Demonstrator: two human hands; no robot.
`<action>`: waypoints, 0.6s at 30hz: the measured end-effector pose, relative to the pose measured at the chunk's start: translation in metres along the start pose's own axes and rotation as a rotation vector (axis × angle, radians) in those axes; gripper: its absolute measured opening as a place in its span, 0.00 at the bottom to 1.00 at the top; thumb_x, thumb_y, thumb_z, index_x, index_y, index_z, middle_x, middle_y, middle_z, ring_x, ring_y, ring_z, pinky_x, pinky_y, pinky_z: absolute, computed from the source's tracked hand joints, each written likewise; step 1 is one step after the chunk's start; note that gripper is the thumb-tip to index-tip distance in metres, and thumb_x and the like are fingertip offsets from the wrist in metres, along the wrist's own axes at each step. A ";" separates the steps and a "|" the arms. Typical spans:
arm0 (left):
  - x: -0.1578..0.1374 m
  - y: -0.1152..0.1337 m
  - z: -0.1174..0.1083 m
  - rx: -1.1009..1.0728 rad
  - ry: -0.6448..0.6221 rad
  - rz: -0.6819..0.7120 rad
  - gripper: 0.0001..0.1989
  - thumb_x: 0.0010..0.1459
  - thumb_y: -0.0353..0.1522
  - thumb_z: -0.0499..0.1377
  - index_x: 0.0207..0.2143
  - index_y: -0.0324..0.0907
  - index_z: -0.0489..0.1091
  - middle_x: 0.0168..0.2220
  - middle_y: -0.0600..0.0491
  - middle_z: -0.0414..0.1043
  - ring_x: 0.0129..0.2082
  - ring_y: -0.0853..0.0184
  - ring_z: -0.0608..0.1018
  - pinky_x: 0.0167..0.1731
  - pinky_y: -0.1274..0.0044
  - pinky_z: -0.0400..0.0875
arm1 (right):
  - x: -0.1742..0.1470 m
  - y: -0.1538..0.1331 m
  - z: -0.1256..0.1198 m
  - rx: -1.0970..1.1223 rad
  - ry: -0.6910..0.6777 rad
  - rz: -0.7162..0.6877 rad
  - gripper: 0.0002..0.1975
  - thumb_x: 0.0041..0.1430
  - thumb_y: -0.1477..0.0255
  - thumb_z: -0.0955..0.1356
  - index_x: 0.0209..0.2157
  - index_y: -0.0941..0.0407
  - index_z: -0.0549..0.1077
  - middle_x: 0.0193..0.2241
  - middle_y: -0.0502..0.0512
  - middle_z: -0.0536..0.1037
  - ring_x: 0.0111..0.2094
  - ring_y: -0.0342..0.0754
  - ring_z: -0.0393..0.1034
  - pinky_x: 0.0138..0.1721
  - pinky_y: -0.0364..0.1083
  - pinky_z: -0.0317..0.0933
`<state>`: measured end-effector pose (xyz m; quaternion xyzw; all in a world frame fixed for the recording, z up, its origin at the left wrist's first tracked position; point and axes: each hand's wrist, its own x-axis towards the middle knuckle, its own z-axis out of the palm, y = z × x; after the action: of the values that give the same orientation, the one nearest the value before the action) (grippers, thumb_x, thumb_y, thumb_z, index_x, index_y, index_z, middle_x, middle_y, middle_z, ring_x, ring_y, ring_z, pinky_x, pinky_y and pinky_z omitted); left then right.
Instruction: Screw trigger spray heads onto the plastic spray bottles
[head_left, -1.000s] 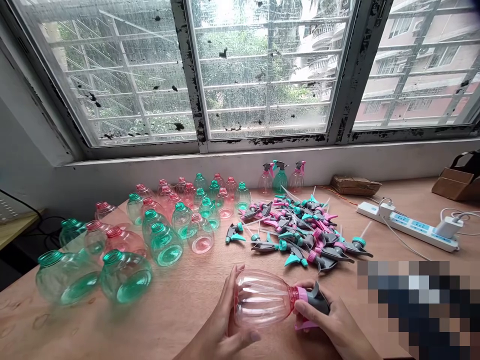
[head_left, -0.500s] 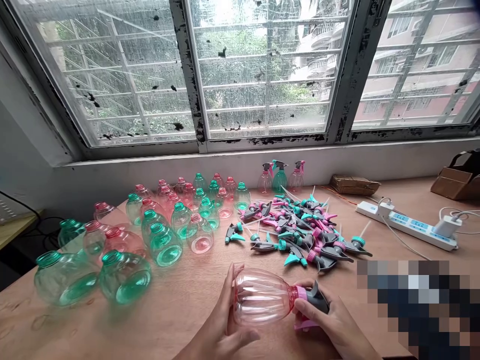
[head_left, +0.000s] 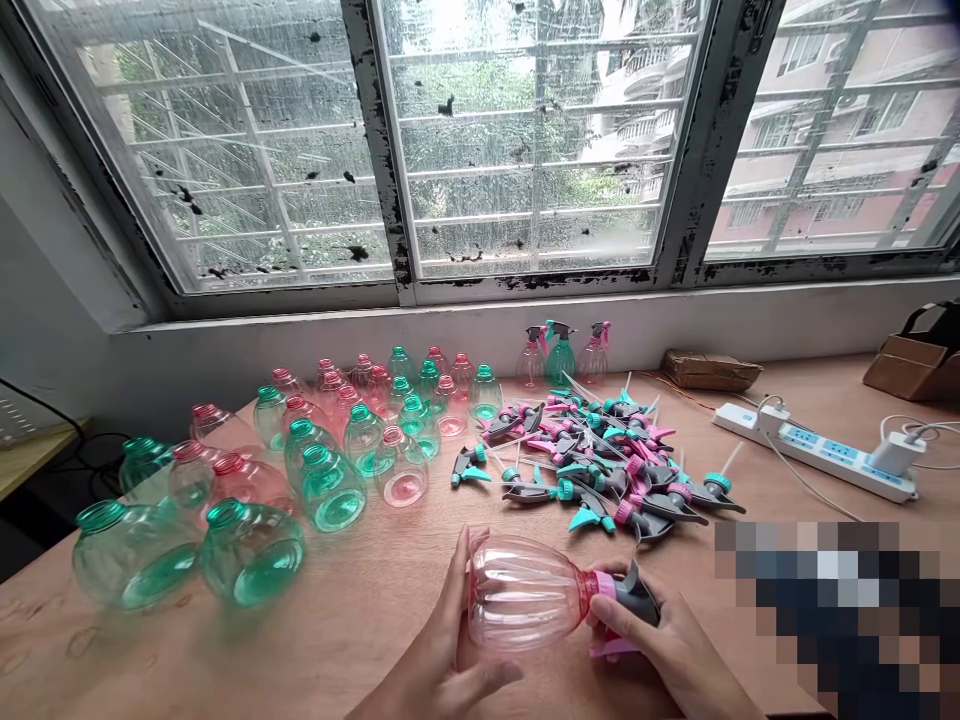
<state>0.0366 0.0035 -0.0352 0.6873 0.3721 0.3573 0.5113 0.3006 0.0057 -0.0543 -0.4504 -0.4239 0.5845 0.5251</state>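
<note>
A clear pink spray bottle (head_left: 525,592) lies on its side between my hands, above the near part of the table. My left hand (head_left: 450,640) cups its base, fingers behind it and the thumb stretched out below. At the other end, my right hand (head_left: 660,635) grips the grey and pink spray head (head_left: 634,592), thumb pressed by the pink collar. The head sits on the bottle's neck. Just beyond lies a heap of loose spray heads (head_left: 592,450) in grey, pink and teal, with white dip tubes.
Several open pink and green bottles, such as a green bottle (head_left: 255,555), stand at left. Three spray bottles with heads (head_left: 561,358) stand by the wall. A power strip (head_left: 817,450) with cables, a brown package (head_left: 711,370) and a cardboard box (head_left: 915,350) are at right.
</note>
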 end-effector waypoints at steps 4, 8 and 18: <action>0.002 -0.008 -0.001 0.002 0.006 0.018 0.49 0.61 0.44 0.63 0.72 0.50 0.34 0.75 0.47 0.35 0.72 0.51 0.47 0.70 0.60 0.42 | 0.000 0.001 -0.001 -0.003 -0.010 0.005 0.23 0.49 0.57 0.78 0.39 0.58 0.76 0.19 0.50 0.82 0.21 0.48 0.75 0.25 0.45 0.70; 0.001 -0.007 0.001 0.001 0.007 0.036 0.45 0.65 0.44 0.60 0.71 0.61 0.30 0.74 0.49 0.36 0.64 0.53 0.67 0.66 0.62 0.55 | 0.001 0.003 -0.002 0.003 -0.014 0.003 0.23 0.50 0.57 0.78 0.40 0.58 0.75 0.20 0.50 0.82 0.21 0.48 0.75 0.25 0.45 0.71; 0.002 0.000 -0.001 -0.036 -0.022 0.009 0.51 0.60 0.45 0.64 0.72 0.53 0.30 0.75 0.48 0.34 0.72 0.50 0.47 0.69 0.62 0.45 | 0.000 0.001 0.000 0.019 0.002 -0.004 0.22 0.47 0.57 0.79 0.38 0.57 0.76 0.20 0.50 0.82 0.20 0.48 0.74 0.23 0.45 0.70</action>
<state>0.0370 0.0053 -0.0344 0.6837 0.3569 0.3584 0.5260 0.3002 0.0059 -0.0555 -0.4451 -0.4188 0.5872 0.5307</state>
